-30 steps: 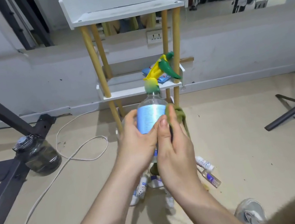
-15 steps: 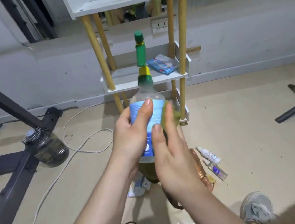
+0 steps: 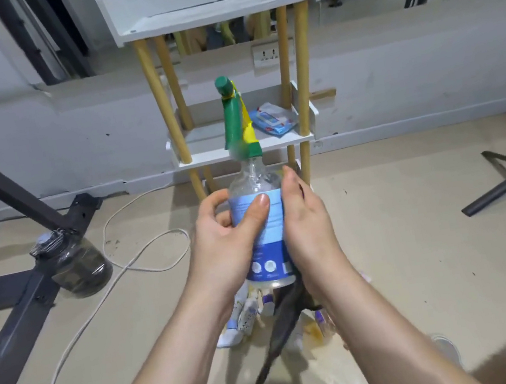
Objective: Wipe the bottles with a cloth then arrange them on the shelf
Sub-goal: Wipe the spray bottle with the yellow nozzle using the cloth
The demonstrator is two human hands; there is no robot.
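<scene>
Pointing upward — clear, blue-labelled bottle (image 3: 256, 179)

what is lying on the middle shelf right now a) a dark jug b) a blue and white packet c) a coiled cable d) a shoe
b: a blue and white packet lies at the right end of the middle shelf.

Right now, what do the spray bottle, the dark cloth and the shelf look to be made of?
Spray bottle: clear glossy plastic, see-through at the shoulder, with a blue label. Cloth: soft dark fabric, hanging limp below the right hand. Shelf: matt white-painted boards on pale round posts, probably wood.
</scene>
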